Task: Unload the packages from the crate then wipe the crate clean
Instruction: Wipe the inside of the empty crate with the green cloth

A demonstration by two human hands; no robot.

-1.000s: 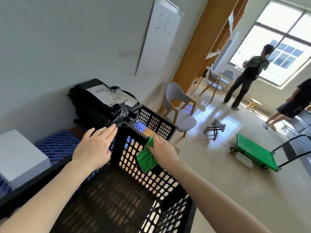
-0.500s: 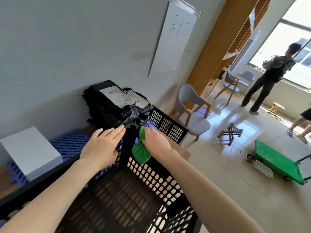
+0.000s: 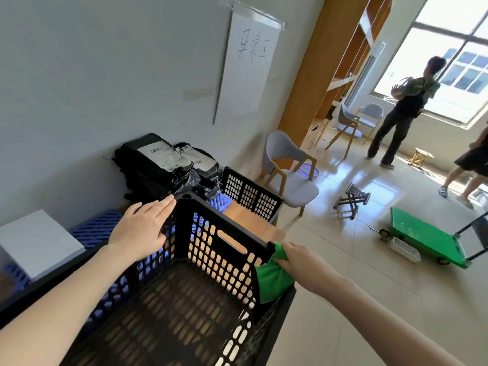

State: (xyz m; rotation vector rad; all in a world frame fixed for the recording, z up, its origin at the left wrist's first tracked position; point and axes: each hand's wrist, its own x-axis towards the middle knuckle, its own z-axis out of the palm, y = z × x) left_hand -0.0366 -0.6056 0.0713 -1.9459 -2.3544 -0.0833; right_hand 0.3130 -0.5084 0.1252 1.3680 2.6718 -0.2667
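Black perforated crate [image 3: 229, 224], one, fills the lower centre of the frame. It sits on the wooden desk [image 3: 248, 220], and its mesh bottom is in plain view. One handle slot shows in the far wall.

Green cloth [image 3: 274, 278], one, is draped over the crate's right rim at the near end of that far wall and hangs down inside. Right hand [image 3: 303, 262] is clenched round the cloth on the rim. Left hand [image 3: 142, 228] is released and flat, fingers straight, lying on the crate's left rim, fingertips near the far corner.

Black packages [image 3: 163, 167] are piled outside the crate, just beyond its far corner and against the wall. Two white labels show on top; the number in the pile can't be told.

A second black crate [image 3: 250, 194] stands right of the pile. Blue plastic grid [image 3: 97, 228] lies left of the main crate, with one white box [image 3: 34, 241] on it at the left edge of the frame.

One paper sign [image 3: 250, 62] with handwriting hangs on the wall, upper centre.

On the floor to the right:
- three grey chairs, the nearest [image 3: 290, 175] beside the desk
- one black folding stool [image 3: 351, 196]
- one green trolley [image 3: 422, 236]

Two people are at upper right: one at the window [image 3: 404, 112], one cut by the right edge [image 3: 472, 159].
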